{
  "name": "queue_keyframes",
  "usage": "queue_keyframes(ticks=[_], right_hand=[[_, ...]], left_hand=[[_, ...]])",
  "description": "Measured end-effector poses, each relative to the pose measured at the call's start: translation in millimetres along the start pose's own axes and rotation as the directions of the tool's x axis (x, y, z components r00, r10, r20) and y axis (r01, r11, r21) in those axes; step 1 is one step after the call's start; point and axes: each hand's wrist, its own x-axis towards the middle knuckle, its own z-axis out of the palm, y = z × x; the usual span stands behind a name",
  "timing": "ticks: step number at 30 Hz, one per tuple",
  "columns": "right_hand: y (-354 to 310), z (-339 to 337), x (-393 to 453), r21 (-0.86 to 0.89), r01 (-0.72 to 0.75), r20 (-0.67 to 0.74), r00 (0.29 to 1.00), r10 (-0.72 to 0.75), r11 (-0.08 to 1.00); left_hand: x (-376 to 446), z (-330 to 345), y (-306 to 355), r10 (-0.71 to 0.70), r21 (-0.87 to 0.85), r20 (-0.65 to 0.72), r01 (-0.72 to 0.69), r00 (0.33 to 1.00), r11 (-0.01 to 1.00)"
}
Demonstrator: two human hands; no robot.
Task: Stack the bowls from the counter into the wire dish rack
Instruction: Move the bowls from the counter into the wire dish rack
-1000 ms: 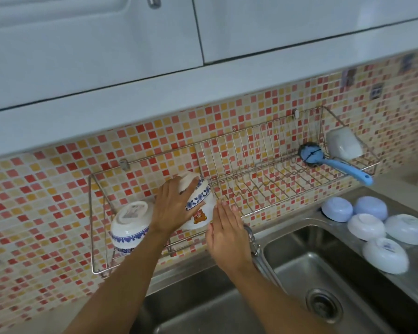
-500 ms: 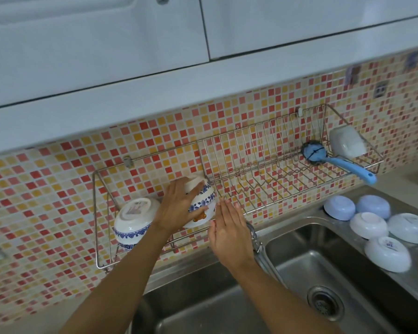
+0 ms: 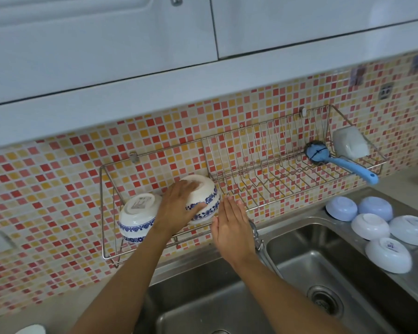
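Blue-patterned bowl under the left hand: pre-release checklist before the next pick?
1. Blue-patterned bowl inside the wire rack: ok, in its left section.
2. Bowl settled on the wires: cannot tell, left hand covers its near side.
3. Clear of the neighbouring bowl: cannot tell, the hand hides the gap.
4. Right hand free for the next pick: ok, open and flat beside the bowl.
5. Bowls left on the counter: ok, five upside down by the sink.
6. Rack space: ok, middle slots are bare; brush and cup are at far right.
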Motion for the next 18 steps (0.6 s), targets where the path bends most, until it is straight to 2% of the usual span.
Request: queue_keyframes(ticks=[2, 6, 10, 14, 18], right_hand=[[0, 0, 0, 0.001, 0.004, -0.011, 1.000, -0.003, 1.000], [1, 3, 0, 0.012, 0.015, -0.039, 0.999, -0.015, 1.000], [2, 3, 1, 0.031, 0.031, -0.061, 0.998, -0.029, 0.999], [0, 2, 3, 0.053, 0.034, -0.063, 0.998, -0.031, 0.998], [-12, -2, 15, 0.059, -0.001, 0.077, 0.997, -0.003, 0.998]], left_hand=[[-2, 1, -3, -0.051, -0.038, 0.013, 0.052, 0.999, 0.998], [-3, -3, 0, -0.054, -0.072, 0.034, 0.056, 0.998, 0.996], [-8, -15, 0, -0.128, -0.151, 0.128, 0.147, 0.983, 0.978], [-32, -27, -20, -0.145, 0.004, 0.002, 0.145, 0.989, 0.989], [-65, -33, -50, -0.257, -0.041, -0.021, 0.256, 0.966, 0.966]])
